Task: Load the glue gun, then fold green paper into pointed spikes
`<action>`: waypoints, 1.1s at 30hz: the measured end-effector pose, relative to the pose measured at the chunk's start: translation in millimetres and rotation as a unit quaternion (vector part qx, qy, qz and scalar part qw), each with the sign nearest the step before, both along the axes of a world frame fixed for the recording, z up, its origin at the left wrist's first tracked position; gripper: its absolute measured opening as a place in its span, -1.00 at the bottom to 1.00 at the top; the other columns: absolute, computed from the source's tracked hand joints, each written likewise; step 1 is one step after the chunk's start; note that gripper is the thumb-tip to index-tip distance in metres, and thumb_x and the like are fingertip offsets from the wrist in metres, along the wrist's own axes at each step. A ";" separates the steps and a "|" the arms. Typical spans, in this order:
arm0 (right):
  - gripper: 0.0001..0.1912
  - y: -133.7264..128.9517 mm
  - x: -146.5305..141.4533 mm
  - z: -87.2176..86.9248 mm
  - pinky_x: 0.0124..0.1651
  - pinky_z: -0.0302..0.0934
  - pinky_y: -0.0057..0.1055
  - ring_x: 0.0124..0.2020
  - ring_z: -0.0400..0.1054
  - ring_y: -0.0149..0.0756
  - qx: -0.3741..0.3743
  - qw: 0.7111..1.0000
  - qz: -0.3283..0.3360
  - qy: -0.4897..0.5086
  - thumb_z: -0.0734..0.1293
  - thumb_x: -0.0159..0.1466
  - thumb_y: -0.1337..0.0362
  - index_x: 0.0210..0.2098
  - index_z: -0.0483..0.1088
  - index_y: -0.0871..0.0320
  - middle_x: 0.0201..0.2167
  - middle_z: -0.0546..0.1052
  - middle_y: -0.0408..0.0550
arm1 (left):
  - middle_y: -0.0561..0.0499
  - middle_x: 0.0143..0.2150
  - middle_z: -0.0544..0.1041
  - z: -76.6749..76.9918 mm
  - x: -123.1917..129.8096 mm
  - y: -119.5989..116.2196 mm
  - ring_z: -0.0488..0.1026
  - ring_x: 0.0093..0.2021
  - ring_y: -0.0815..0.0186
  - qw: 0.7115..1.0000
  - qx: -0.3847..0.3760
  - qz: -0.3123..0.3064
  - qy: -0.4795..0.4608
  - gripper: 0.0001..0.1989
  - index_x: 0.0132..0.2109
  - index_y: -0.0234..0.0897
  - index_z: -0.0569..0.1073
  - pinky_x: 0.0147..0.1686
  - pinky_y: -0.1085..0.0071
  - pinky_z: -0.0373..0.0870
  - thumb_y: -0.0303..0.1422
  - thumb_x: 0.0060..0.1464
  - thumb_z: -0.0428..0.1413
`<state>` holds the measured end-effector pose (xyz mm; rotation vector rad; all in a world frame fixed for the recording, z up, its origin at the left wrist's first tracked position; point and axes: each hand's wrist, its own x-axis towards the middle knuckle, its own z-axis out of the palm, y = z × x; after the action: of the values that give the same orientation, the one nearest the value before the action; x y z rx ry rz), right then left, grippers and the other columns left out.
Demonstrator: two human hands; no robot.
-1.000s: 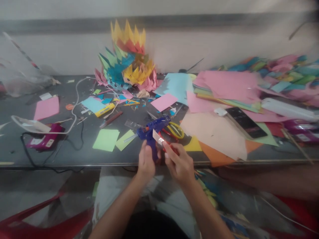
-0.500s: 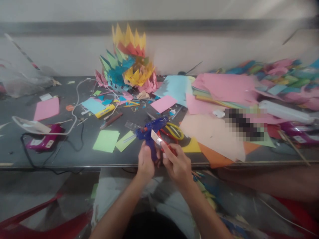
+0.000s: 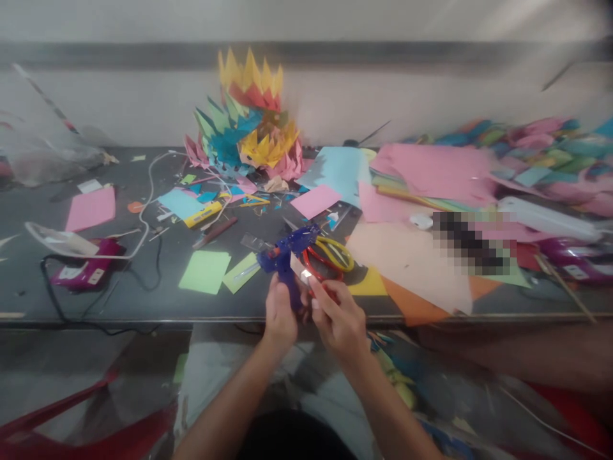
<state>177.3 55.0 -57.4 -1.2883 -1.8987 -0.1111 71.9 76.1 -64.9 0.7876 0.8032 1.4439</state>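
Note:
My left hand (image 3: pixel 281 312) is closed round the handle of a blue glue gun (image 3: pixel 289 255), held above the front edge of the table. In my right hand (image 3: pixel 342 318) is a cutter knife (image 3: pixel 303 271), its flat blade with a shiny metal end lying against the side of the glue gun. The fingers cover most of the knife's handle. Just behind the hands rest scissors with yellow handles (image 3: pixel 342 253) and another pair of red handles (image 3: pixel 322 264). A light green paper piece (image 3: pixel 243 273) lies left of the glue gun.
Folded paper crowns (image 3: pixel 249 137) are piled at the back. Coloured paper sheets (image 3: pixel 431 169) cover the right side, partly pixelated. A purple device (image 3: pixel 89 265) with cables sits at left, another purple device (image 3: pixel 575 255) at right. A red chair (image 3: pixel 119 428) stands below.
The glue gun and knife have shifted very slightly, and the blade has turned a little against the gun. Both hands keep their hold. The whole view has moved slightly.

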 end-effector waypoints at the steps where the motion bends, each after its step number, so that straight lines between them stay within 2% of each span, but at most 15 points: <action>1: -0.51 0.2 0.1 0.4 -0.36 0.27 -0.49 -0.35 0.35 -0.39 0.001 1.000 0.000 -0.001 0.18 0.25 0.40 0.17 0.19 0.01 -0.25 0.38 -0.04 | 0.17 -0.64 0.27 0.3 -0.1 -0.2 0.16 -0.74 0.52 1.000 0.001 0.002 0.005 -0.55 -0.40 -0.27 0.26 -0.78 0.58 0.15 0.06 0.08 -0.07; 10: -0.49 6.4 5.5 5.6 -0.33 0.26 -0.50 -0.29 0.35 -0.39 -0.002 0.999 -0.019 0.038 0.18 0.25 0.43 0.18 0.18 0.01 -0.25 0.38 -0.04 | 0.18 -0.63 0.25 2.4 -0.9 0.4 0.10 -0.75 0.53 1.000 -0.001 -0.017 -0.001 -0.56 -0.37 -0.25 0.23 -0.81 0.58 0.12 0.07 0.07 -0.07; 16: -0.49 4.4 9.2 2.3 -0.33 0.26 -0.50 -0.32 0.35 -0.40 0.007 1.000 0.010 0.000 0.19 0.24 0.41 0.18 0.18 0.02 -0.23 0.39 -0.03 | 0.17 -0.61 0.28 0.8 -0.1 0.8 0.12 -0.76 0.53 1.000 0.009 -0.014 -0.003 -0.57 -0.35 -0.26 0.25 -0.82 0.60 0.12 0.06 0.08 -0.07; 23: -0.56 5.8 5.8 -0.4 -0.38 0.26 -0.49 -0.37 0.36 -0.39 0.002 1.000 -0.011 -0.009 0.17 0.25 0.40 0.11 0.28 0.07 -0.27 0.41 -0.02 | 0.18 -0.63 0.27 0.3 -1.0 1.2 0.10 -0.78 0.54 1.000 -0.001 -0.016 -0.010 -0.56 -0.36 -0.26 0.26 -0.84 0.60 0.11 0.06 0.08 -0.07; 33: -0.57 5.5 -0.3 1.2 -0.38 0.27 -0.52 -0.37 0.37 -0.41 -0.015 1.000 -0.023 0.007 0.15 0.27 0.38 0.12 0.28 0.03 -0.28 0.42 -0.05 | 0.18 -0.64 0.28 1.3 -0.4 3.0 0.11 -0.78 0.54 0.999 -0.020 -0.010 -0.025 -0.55 -0.36 -0.28 0.26 -0.85 0.61 0.10 0.07 0.06 -0.06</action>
<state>177.0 60.5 -56.2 -1.3500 -1.8653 -0.0988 71.5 79.1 -63.5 0.7237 0.7816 1.4201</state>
